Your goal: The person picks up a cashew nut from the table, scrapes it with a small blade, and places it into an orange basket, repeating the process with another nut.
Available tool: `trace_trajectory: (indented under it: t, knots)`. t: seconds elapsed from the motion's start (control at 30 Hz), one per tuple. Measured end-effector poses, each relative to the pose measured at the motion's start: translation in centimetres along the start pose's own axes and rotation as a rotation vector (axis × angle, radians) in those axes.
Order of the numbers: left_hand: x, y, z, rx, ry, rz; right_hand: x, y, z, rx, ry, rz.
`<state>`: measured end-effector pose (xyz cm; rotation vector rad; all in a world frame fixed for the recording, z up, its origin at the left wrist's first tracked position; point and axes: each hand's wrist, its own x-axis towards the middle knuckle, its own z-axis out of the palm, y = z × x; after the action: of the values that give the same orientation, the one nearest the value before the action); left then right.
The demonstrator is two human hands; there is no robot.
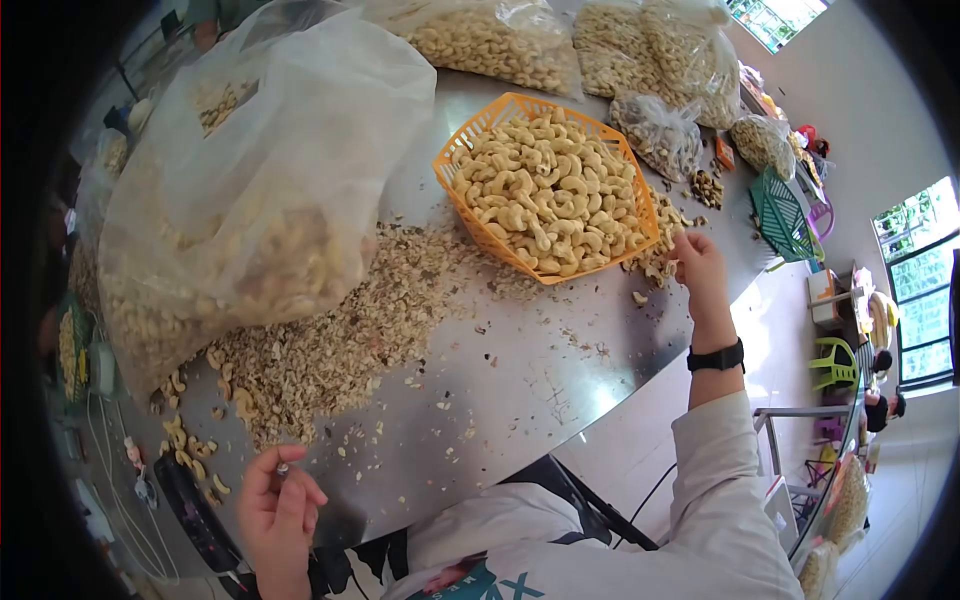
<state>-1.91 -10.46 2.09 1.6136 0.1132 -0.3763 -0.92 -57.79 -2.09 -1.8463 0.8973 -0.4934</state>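
Left hand: low at the table's (pixel 470 420) near edge; left hand (pixel 280 515) has fingers curled, thumb and forefinger pinching a small bit (pixel 283 468), dark and silvery; I cannot tell what it is.
Right hand: right hand (pixel 703 268) reaches to the loose nuts (pixel 655 250), thumb and fingertips drawn together; whether a nut is between them I cannot tell. Black watch (pixel 716 357) on the wrist.
Loose nuts: heaped on the metal top, just beside the basket on its right-hand side.
Basket: orange basket (pixel 467 218), slatted, upright, filled with cashews (pixel 550 195).
Husks: broad spread of husks (pixel 340 330) between the basket and the left hand.
Big bag: cloudy big bag (pixel 250 210), left of the basket, nuts showing through.
Far edge: nut bags (pixel 490 45) in clear plastic; green basket (pixel 783 215) beyond the right hand.
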Motion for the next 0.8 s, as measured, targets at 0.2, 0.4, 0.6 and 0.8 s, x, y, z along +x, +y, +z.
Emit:
trace_trajectory:
  t: [0.2,0.4,0.6,0.8]
  knots:
    - [0.1,-0.1,0.0,0.022,0.001,-0.006,-0.7,-1.5,-0.6,0.436,-0.057,0.067]
    - [0.1,-0.1,0.2,0.016,-0.003,0.005,-1.7,-5.9,0.2,0.749,-0.300,0.064]
    - [-0.2,0.0,0.4,0.016,0.009,0.001,-0.8,-7.8,3.2,0.730,-0.571,0.060]
    - [-0.5,-0.1,0.0,0.000,0.007,0.012,0.3,-8.6,7.5,0.449,-0.566,-0.132]
